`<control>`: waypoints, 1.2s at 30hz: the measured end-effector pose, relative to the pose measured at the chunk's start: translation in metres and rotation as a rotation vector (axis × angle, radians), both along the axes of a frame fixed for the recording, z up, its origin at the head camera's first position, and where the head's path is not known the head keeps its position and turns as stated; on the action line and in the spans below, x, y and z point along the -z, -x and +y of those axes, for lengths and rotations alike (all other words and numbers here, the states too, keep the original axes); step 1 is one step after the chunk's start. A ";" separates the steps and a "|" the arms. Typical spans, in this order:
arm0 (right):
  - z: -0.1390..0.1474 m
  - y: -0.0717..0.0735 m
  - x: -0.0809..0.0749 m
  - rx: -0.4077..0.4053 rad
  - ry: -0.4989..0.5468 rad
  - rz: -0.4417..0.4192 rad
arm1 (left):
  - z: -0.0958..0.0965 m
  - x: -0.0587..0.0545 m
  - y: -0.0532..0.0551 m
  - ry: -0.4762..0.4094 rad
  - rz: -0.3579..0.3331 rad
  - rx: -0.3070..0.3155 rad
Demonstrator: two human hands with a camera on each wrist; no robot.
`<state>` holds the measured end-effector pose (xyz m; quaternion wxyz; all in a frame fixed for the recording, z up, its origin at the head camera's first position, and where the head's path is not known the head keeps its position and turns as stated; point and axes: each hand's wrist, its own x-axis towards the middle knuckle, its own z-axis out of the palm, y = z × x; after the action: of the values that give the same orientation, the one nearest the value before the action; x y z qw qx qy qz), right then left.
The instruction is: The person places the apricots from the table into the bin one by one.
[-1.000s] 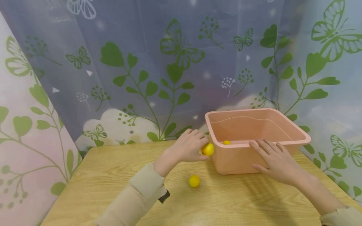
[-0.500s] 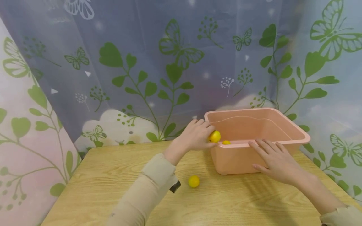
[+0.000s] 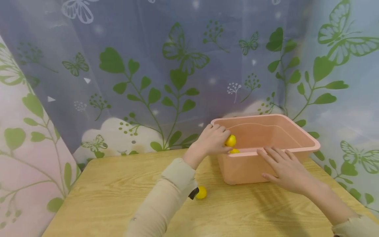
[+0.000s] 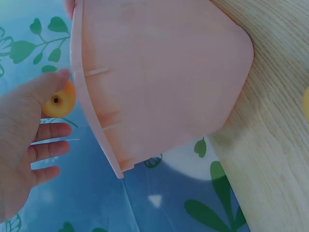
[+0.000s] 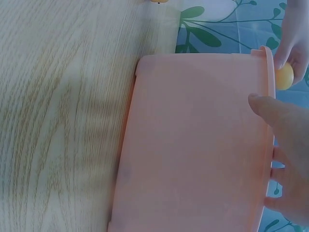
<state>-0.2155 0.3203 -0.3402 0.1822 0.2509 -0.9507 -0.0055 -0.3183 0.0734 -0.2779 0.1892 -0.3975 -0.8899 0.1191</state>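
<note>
My left hand (image 3: 211, 140) pinches a small round yellow fruit (image 3: 230, 141) between thumb and fingers, over the left end of the pink plastic basin (image 3: 242, 168). A dark spot in a dimple shows on this fruit (image 4: 60, 101) in the left wrist view, beside the basin's rim. Inside the basin lies another yellow fruit (image 3: 235, 151), mostly hidden by the front rim. My right hand (image 3: 285, 169) rests on the front rim with fingers extended, its thumb (image 5: 260, 104) against the outer wall.
One more yellow fruit (image 3: 201, 192) lies on the wooden table (image 3: 118, 184), partly behind the left sleeve. A patterned cloth (image 3: 142, 59) with butterflies and leaves hangs behind and at both sides of the table.
My left hand has carried its yellow fruit from beside the basin, up and rightward, past the rim to above the inside. The right hand stays on the front rim.
</note>
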 end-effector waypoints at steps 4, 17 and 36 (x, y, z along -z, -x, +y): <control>-0.001 0.000 0.000 -0.002 -0.002 0.003 | 0.006 0.001 0.002 0.003 0.012 -0.023; -0.001 0.000 -0.001 -0.001 0.000 0.004 | 0.009 0.000 -0.004 0.010 -0.007 -0.072; -0.002 0.000 -0.011 0.022 0.007 -0.111 | -0.068 0.026 -0.005 -0.092 -0.061 -0.091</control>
<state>-0.2157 0.3179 -0.3288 0.1301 0.2395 -0.9621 0.0098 -0.3130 0.0056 -0.3041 0.1746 -0.3509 -0.9170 0.0743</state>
